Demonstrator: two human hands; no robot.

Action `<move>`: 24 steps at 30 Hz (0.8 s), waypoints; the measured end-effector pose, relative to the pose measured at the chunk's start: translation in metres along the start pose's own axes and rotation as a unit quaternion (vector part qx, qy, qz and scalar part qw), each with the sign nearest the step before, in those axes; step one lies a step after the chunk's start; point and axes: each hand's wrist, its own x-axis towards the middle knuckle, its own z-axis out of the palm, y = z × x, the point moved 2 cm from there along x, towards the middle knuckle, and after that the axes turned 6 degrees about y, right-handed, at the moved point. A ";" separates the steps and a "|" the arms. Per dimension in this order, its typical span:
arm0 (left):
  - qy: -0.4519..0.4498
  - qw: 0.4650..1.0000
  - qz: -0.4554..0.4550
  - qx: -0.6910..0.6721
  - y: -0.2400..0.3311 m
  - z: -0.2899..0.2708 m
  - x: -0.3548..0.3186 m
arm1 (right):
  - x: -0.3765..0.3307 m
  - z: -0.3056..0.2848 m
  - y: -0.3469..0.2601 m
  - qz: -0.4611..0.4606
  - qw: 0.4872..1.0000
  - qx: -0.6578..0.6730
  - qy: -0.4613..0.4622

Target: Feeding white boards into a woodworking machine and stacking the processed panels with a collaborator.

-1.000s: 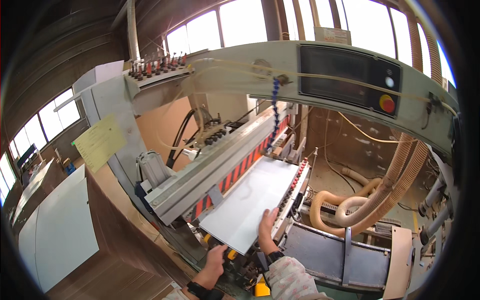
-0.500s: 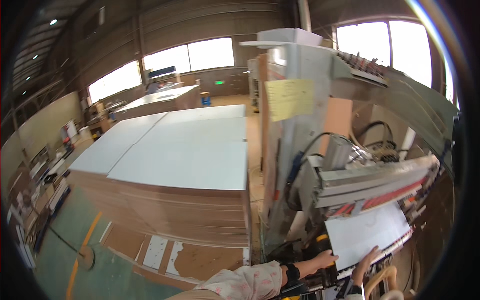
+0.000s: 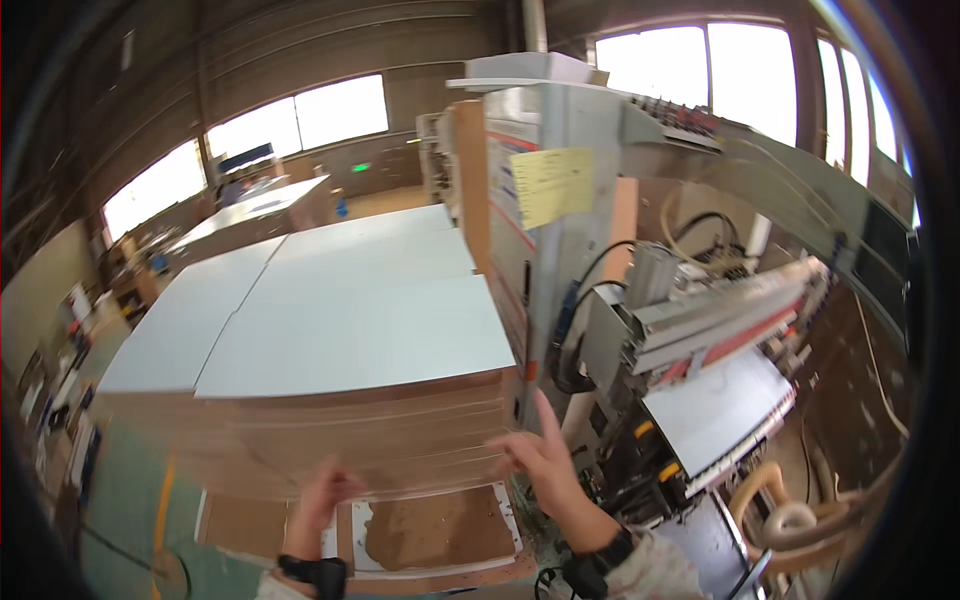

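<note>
My left hand [image 3: 325, 497] hangs in front of the near side of a tall stack of boards [image 3: 370, 435], apart from its top. It is blurred by motion, but its fingers look loosely stretched and hold nothing. My right hand [image 3: 550, 472] is raised by the stack's near right corner, fingers apart, the index finger pointing up, with nothing in it. White sheets cover the stack, the largest being the near white board [image 3: 360, 335]. To the right, a white panel [image 3: 720, 405] lies in the machine [image 3: 700, 320], away from both hands.
A grey machine column [image 3: 580, 150] with a yellow paper note [image 3: 552, 185] rises right of the stack. Beige hoses [image 3: 790, 520] curl at the lower right. Below the stack lies a brown and white base board [image 3: 440, 530]. Another board stack [image 3: 250, 212] stands farther back.
Both hands have left the panel at the machine and come over to the left, in front of the board stack. The view has turned, and the panel now lies there untouched.
</note>
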 end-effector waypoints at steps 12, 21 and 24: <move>0.211 0.941 0.241 0.113 0.147 -0.063 0.052 | 0.067 0.057 0.014 -0.034 0.982 -0.163 0.093; 0.271 0.899 0.332 0.093 0.139 -0.062 0.069 | 0.083 0.040 0.021 -0.015 0.991 -0.076 0.105; 0.266 0.924 0.275 -0.004 0.131 -0.056 0.054 | 0.089 0.041 0.022 -0.015 0.992 -0.034 0.119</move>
